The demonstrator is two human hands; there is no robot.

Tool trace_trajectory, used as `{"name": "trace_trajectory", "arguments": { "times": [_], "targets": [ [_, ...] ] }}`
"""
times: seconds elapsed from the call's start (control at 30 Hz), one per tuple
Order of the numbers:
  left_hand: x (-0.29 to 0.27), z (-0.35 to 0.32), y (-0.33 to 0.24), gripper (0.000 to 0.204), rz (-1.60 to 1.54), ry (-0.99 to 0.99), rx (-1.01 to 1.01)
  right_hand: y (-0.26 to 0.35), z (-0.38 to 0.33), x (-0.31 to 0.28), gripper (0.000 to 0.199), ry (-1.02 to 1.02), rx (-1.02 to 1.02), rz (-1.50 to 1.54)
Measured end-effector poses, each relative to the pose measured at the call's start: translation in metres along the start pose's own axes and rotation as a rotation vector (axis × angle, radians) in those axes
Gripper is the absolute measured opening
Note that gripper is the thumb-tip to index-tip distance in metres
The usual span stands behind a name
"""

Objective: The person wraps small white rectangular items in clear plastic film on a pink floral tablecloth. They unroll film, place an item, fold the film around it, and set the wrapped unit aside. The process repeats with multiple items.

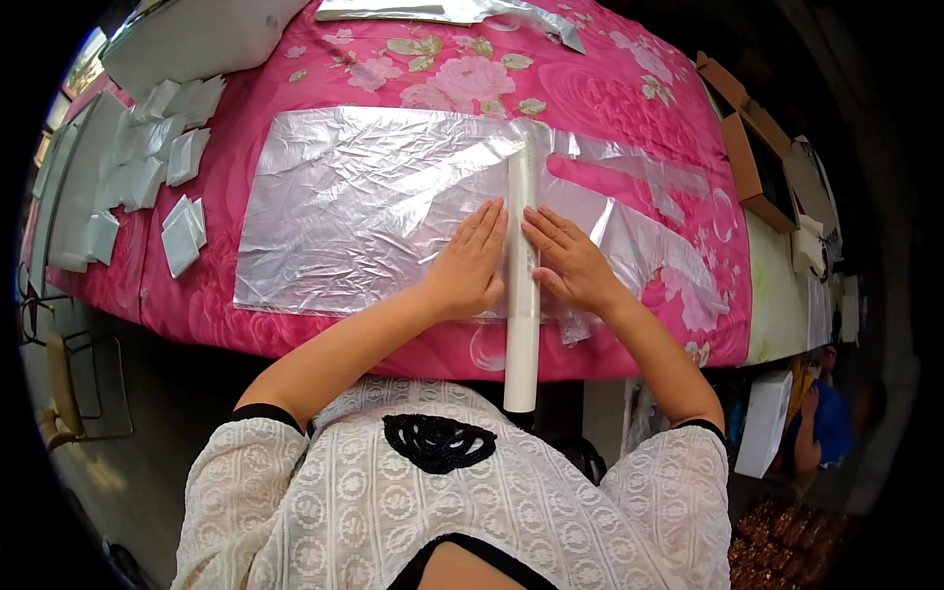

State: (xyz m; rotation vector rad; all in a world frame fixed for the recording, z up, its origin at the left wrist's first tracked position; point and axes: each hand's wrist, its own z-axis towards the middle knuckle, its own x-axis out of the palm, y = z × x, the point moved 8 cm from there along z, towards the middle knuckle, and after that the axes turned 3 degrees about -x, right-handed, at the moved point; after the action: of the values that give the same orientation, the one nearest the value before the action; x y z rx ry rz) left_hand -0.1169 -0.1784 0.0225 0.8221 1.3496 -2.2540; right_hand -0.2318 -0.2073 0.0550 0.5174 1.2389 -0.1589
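Here, the left hand [468, 258] and right hand [574, 264] lie open, fingers extended and gripping nothing, on either side of the white tube [522, 290]. It rests across clear plastic film [344, 202], both forearms [339, 354] slanting inward.

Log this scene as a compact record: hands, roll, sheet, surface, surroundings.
Left hand: fingers extended, over the clear plastic sheet, left of the white roll
Right hand: fingertips on the roll's right side
Roll: lying across the sheet, near end past the table edge
Surface: pink floral cloth
Left side: folded white packets
Right side: brown box
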Motion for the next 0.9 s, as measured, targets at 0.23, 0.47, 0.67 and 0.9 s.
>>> {"name": "trace_trajectory", "arguments": {
  "times": [0.23, 0.47, 0.67, 0.9],
  "targets": [
    [-0.132, -0.045, 0.040, 0.047, -0.260, -0.294, -0.193, 0.062, 0.101, 0.050, 0.046, 0.016, -0.124, 0.217],
    [-0.241, -0.177, 0.081, 0.038, -0.621, -0.585, -0.537, 0.195, 0.179, 0.033, 0.032, 0.081, -0.459, 0.960],
    [-0.223, -0.246, 0.063, 0.035, -0.146, -0.392, -0.769, 0.144, 0.231, 0.089, 0.039, -0.137, -0.324, 0.228],
    [-0.200, -0.237, 0.060, 0.060, 0.218, -0.212, -0.917, 0.192, 0.263, 0.148, 0.046, -0.220, -0.243, 0.202]
  ]
}}
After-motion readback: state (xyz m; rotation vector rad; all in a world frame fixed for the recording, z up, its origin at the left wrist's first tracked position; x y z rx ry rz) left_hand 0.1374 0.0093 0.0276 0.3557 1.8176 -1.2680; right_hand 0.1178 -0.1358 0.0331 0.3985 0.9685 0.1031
